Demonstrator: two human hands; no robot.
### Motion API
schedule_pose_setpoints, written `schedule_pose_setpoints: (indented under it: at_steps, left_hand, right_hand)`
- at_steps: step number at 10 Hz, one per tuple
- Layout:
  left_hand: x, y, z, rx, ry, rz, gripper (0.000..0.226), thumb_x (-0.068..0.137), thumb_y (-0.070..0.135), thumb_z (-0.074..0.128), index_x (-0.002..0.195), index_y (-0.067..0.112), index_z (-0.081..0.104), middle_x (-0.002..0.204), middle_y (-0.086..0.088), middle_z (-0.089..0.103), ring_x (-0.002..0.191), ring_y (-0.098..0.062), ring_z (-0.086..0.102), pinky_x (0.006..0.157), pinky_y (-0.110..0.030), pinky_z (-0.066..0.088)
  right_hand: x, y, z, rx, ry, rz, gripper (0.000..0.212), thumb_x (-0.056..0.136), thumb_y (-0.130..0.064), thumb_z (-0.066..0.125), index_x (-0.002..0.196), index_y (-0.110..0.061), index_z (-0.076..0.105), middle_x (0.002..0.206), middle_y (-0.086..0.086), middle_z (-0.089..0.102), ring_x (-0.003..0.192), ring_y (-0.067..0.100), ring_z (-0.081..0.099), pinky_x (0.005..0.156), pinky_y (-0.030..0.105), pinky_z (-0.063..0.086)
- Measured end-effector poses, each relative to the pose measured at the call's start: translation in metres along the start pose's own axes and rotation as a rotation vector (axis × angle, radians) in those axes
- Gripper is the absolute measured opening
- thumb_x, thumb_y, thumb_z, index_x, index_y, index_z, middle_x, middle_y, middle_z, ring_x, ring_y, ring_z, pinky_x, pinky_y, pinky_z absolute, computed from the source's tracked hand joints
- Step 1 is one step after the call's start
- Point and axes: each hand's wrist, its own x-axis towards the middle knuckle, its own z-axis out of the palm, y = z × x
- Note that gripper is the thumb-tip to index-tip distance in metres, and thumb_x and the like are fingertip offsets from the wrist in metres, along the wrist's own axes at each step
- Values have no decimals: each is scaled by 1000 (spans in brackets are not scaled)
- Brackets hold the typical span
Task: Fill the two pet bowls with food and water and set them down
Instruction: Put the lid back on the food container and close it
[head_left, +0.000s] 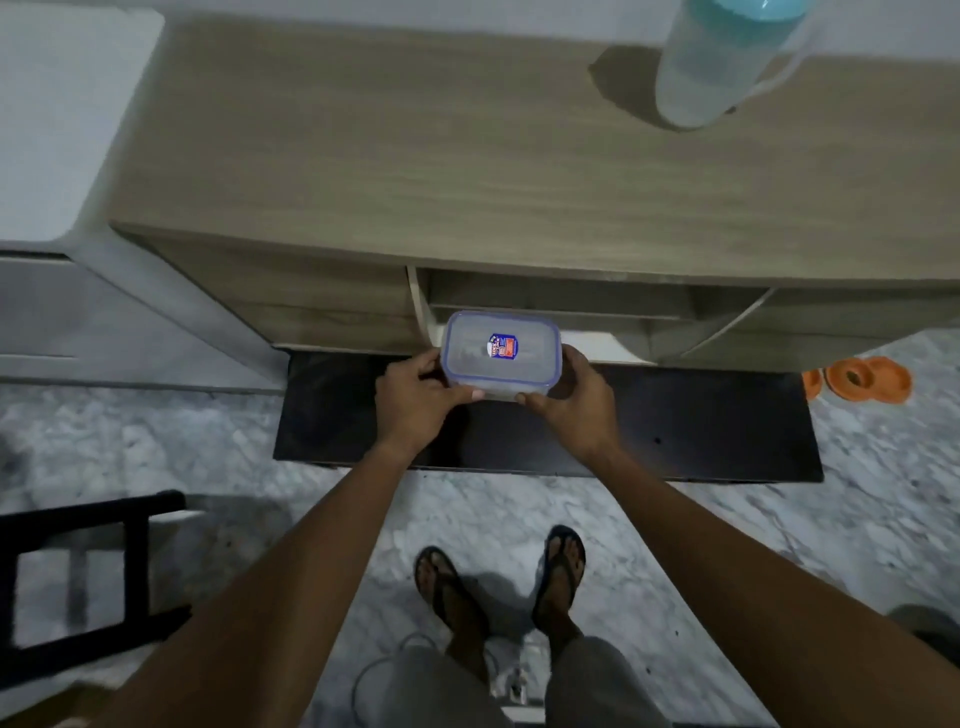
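A clear plastic food container (501, 353) with a blue-rimmed lid and a small sticker is held in front of the open shelf of a wooden cabinet (467, 171). My left hand (415, 397) grips its left side and my right hand (569, 397) grips its right side. Two orange pet bowls (865, 380) sit on the marble floor at the right, beside the cabinet's foot. A translucent water jug (722, 62) with a teal lid stands on the cabinet top at the back right.
A dark board (675, 426) lies on the floor below the cabinet. A white appliance (62, 114) stands at the left. A black chair frame (78, 582) is at the lower left. My sandalled feet (498, 582) stand on the marble floor.
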Motion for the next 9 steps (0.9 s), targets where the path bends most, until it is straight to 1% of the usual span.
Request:
schedule_pose_setpoints:
  at_steps: [1,2,3,4,5,6,7,8,9]
  left_hand:
    - [1,-7,6,-86,15,-32,63,59,6,91,118,13,71,105,0,76,94,-12,73,87,-34,59]
    - [30,-26,26,-155,65,-33,58,64,6,89,119,16,70,105,1,75,100,-13,71,92,-37,57]
    - [67,-42,45,-163,139,17,50,69,9,86,110,34,70,96,7,76,95,-10,72,92,-37,57]
    - [100,-48,57,-208,185,77,48,70,12,85,101,45,70,102,3,75,103,-18,70,97,-44,54]
    - [123,-53,63,-236,182,162,42,76,9,81,114,25,69,111,2,73,109,-16,67,99,-40,52]
    - [139,-59,68,-224,200,200,22,80,6,78,97,15,68,94,10,73,97,-6,68,90,-28,52]
    - [151,-58,76,-183,262,177,43,81,4,77,66,28,45,58,2,47,59,7,50,69,-17,42]
    - [164,-61,81,-117,318,171,43,82,15,78,63,27,41,56,11,44,54,3,45,59,-17,36]
    - [174,-59,82,-16,379,149,29,82,21,78,70,9,54,63,9,51,57,-2,48,56,-15,32]
  right_hand:
    - [2,5,1,5,38,-11,66,73,-15,90,132,-19,62,104,-10,69,91,9,67,73,7,49]
    - [38,26,17,27,48,-4,71,74,-14,89,137,-21,59,105,-12,67,84,6,67,69,7,48]
    - [83,40,32,45,70,-13,72,73,-16,90,137,-21,58,111,-10,67,87,8,70,72,19,54]
    - [122,49,44,52,92,-46,73,67,-31,91,132,-24,60,118,-5,71,103,16,70,87,39,58]
    - [154,57,53,59,96,-72,63,64,-39,89,120,-28,64,116,-6,73,108,17,69,96,45,56]
    - [176,62,58,82,92,-108,52,72,-22,91,111,-37,60,108,-11,71,103,14,67,95,41,56]
    - [189,66,65,76,103,-110,52,72,-22,91,115,-30,62,103,-8,69,96,16,66,88,35,56]
    - [203,73,74,66,135,-96,46,72,-20,92,105,-25,60,95,1,69,87,19,64,81,31,53]
    - [214,70,77,-44,138,-77,39,73,-22,90,96,-8,63,92,13,68,86,27,64,79,34,51]
